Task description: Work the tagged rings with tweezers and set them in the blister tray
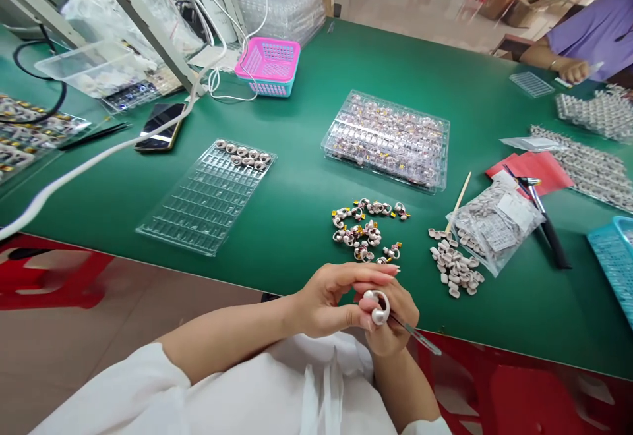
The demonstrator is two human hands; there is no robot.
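A white clip-on earphone (380, 316), curved like an open ring, is pinched between the thumb and fingers of my left hand (329, 300). Close against it is my right hand (398, 310), its fingers closed around metal tweezers (420, 338) that stick out toward the lower right. The right fingertips are partly hidden behind the earphone. Just beyond my hands, a loose group of similar earphones with yellow tabs (363, 232) lies on the green table (291, 178). Small pale plastic caps (457, 269) are scattered to their right.
On the left lies a clear tray (198, 204) with several earphones at its far end. A filled tray (388, 138) sits mid-table. Also around are a phone (161, 126), a pink basket (270, 59), a bag of parts (497, 217), a hammer (548, 231) and a co-worker's hand (571, 70).
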